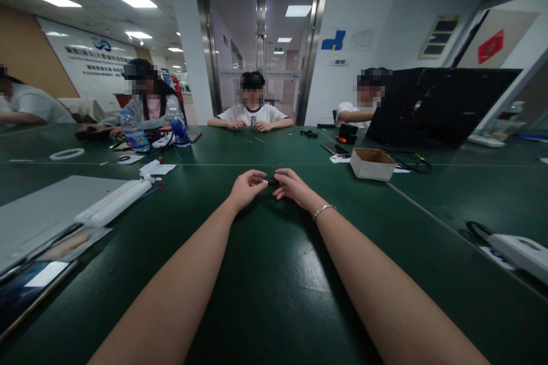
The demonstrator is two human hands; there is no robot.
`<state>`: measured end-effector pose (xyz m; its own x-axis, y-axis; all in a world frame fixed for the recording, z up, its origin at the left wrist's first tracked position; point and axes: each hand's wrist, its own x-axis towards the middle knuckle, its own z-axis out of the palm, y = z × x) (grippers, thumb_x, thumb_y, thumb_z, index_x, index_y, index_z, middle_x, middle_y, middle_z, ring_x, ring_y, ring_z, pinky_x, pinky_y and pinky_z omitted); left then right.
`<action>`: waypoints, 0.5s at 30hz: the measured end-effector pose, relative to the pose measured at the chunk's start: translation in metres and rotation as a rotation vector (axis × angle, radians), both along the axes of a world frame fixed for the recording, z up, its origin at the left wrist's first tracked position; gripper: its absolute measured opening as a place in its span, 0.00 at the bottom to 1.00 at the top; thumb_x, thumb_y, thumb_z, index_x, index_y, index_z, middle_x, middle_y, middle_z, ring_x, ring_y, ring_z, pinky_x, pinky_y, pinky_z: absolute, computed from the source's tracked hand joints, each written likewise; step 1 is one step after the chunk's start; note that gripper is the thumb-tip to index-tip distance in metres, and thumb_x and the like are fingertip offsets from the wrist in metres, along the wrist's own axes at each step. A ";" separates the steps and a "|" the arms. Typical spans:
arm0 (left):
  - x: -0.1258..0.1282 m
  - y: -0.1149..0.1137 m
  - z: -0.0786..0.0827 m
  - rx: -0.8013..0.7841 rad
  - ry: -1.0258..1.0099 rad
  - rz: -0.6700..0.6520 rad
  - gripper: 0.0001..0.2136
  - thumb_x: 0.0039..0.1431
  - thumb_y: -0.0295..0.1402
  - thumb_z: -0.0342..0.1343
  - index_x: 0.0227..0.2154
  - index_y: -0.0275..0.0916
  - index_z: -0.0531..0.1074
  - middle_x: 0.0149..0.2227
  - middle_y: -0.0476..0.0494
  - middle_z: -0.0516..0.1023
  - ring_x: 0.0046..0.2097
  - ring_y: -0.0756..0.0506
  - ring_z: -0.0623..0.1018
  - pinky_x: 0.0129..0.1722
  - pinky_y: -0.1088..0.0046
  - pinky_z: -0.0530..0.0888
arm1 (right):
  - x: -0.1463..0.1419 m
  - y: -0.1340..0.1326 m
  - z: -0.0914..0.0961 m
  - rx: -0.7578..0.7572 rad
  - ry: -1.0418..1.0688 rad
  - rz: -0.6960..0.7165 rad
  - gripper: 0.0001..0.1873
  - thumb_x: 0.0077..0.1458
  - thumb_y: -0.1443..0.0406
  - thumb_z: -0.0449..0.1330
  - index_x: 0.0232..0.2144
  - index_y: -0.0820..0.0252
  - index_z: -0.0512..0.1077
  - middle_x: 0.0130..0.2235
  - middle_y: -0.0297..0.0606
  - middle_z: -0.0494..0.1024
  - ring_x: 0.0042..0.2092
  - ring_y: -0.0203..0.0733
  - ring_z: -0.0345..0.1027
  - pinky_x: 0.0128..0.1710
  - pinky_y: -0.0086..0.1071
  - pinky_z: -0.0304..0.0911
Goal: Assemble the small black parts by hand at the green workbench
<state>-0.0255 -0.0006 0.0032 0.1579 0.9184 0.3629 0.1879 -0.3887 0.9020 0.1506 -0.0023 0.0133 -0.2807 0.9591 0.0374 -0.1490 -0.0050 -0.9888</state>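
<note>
My left hand [246, 187] and my right hand [291, 186] meet over the dark green table [274, 274], both arms stretched forward. Between their fingertips is a small dark object with a silvery end [270, 182]. The fingers of both hands are pinched on it. It is too small to name. A thin bracelet circles my right wrist [323, 211].
An open cardboard box [371, 163] stands to the right, and behind it a black laptop lid [436, 105]. White long parts [113, 203] and a grey sheet lie to the left, a white device with cable [520, 251] at the right edge. Several people sit across the table.
</note>
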 end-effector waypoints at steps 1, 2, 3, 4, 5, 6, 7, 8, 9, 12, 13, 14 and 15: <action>0.000 0.001 0.000 -0.001 -0.002 -0.003 0.16 0.45 0.34 0.62 0.38 0.34 0.73 0.32 0.44 0.75 0.31 0.49 0.72 0.31 0.73 0.67 | -0.001 0.000 0.000 -0.006 -0.025 -0.005 0.07 0.60 0.65 0.55 0.40 0.60 0.62 0.27 0.34 0.72 0.22 0.35 0.69 0.19 0.25 0.66; 0.000 0.001 -0.001 -0.001 -0.004 -0.007 0.16 0.45 0.33 0.62 0.38 0.34 0.73 0.32 0.44 0.75 0.31 0.49 0.72 0.32 0.73 0.67 | -0.001 0.000 0.001 -0.004 -0.052 -0.012 0.06 0.61 0.65 0.54 0.39 0.61 0.62 0.25 0.34 0.72 0.20 0.35 0.68 0.17 0.24 0.65; 0.000 0.002 -0.001 -0.001 -0.008 -0.011 0.15 0.45 0.33 0.62 0.38 0.34 0.72 0.32 0.44 0.75 0.31 0.49 0.73 0.32 0.73 0.68 | -0.002 0.000 0.001 0.006 -0.072 -0.016 0.04 0.61 0.66 0.53 0.39 0.62 0.63 0.24 0.34 0.71 0.20 0.34 0.67 0.17 0.23 0.64; 0.000 0.002 -0.002 0.000 -0.013 -0.015 0.15 0.45 0.33 0.62 0.38 0.34 0.72 0.32 0.44 0.75 0.32 0.49 0.73 0.32 0.73 0.68 | -0.002 -0.001 0.002 0.020 -0.079 -0.015 0.04 0.60 0.69 0.54 0.39 0.62 0.64 0.25 0.34 0.72 0.21 0.34 0.68 0.17 0.22 0.64; 0.000 0.002 -0.002 0.000 -0.017 -0.017 0.15 0.45 0.33 0.62 0.37 0.35 0.72 0.32 0.44 0.75 0.32 0.49 0.73 0.33 0.73 0.68 | -0.002 -0.001 0.002 0.032 -0.070 -0.009 0.08 0.57 0.73 0.55 0.40 0.61 0.64 0.27 0.34 0.72 0.23 0.34 0.69 0.18 0.22 0.65; 0.000 0.002 -0.003 0.001 -0.020 -0.018 0.15 0.45 0.33 0.62 0.37 0.35 0.72 0.32 0.44 0.75 0.33 0.49 0.73 0.33 0.73 0.68 | -0.002 -0.002 0.002 0.036 -0.050 0.002 0.13 0.54 0.75 0.56 0.41 0.60 0.64 0.30 0.34 0.73 0.25 0.34 0.71 0.20 0.22 0.66; 0.000 0.003 -0.003 0.001 -0.022 -0.018 0.15 0.45 0.33 0.62 0.37 0.35 0.72 0.33 0.44 0.75 0.33 0.49 0.73 0.34 0.73 0.69 | -0.001 -0.002 0.003 0.030 -0.025 0.014 0.16 0.52 0.77 0.57 0.42 0.60 0.64 0.32 0.34 0.73 0.27 0.35 0.72 0.22 0.23 0.68; 0.000 0.002 -0.003 -0.001 -0.023 -0.018 0.15 0.45 0.33 0.62 0.37 0.35 0.72 0.33 0.44 0.75 0.33 0.49 0.73 0.34 0.73 0.69 | -0.001 -0.002 0.003 0.013 -0.005 0.022 0.15 0.53 0.76 0.57 0.43 0.60 0.64 0.33 0.35 0.73 0.28 0.36 0.73 0.23 0.24 0.69; 0.000 0.002 -0.003 -0.002 -0.022 -0.019 0.15 0.45 0.33 0.62 0.38 0.35 0.72 0.33 0.44 0.75 0.33 0.49 0.73 0.34 0.72 0.69 | -0.001 -0.003 0.003 -0.009 0.001 0.020 0.12 0.55 0.74 0.56 0.42 0.60 0.64 0.32 0.36 0.73 0.27 0.36 0.72 0.23 0.25 0.69; 0.000 0.002 -0.002 0.002 -0.026 -0.017 0.15 0.45 0.32 0.61 0.38 0.35 0.72 0.32 0.44 0.75 0.33 0.48 0.74 0.35 0.72 0.69 | 0.000 -0.002 0.003 -0.027 -0.037 0.003 0.05 0.61 0.68 0.52 0.40 0.64 0.66 0.27 0.37 0.72 0.22 0.34 0.69 0.20 0.25 0.68; 0.000 0.002 -0.002 0.007 -0.028 -0.012 0.15 0.45 0.32 0.61 0.38 0.35 0.72 0.32 0.44 0.75 0.34 0.48 0.74 0.35 0.72 0.69 | 0.001 -0.002 0.003 -0.012 -0.041 0.014 0.05 0.60 0.70 0.53 0.40 0.64 0.66 0.28 0.37 0.73 0.22 0.34 0.69 0.20 0.24 0.68; -0.001 0.002 -0.002 0.011 -0.032 -0.005 0.14 0.45 0.32 0.61 0.37 0.35 0.72 0.33 0.43 0.75 0.35 0.48 0.74 0.36 0.71 0.70 | 0.001 -0.002 0.003 0.002 -0.030 0.033 0.07 0.58 0.72 0.55 0.41 0.63 0.67 0.31 0.38 0.73 0.25 0.34 0.71 0.22 0.24 0.69; -0.001 0.002 -0.002 0.013 -0.035 0.001 0.14 0.45 0.32 0.62 0.37 0.35 0.72 0.34 0.43 0.75 0.35 0.48 0.74 0.36 0.71 0.70 | 0.002 -0.001 0.003 0.009 -0.006 0.053 0.12 0.55 0.75 0.57 0.42 0.62 0.67 0.34 0.38 0.74 0.28 0.34 0.72 0.26 0.24 0.71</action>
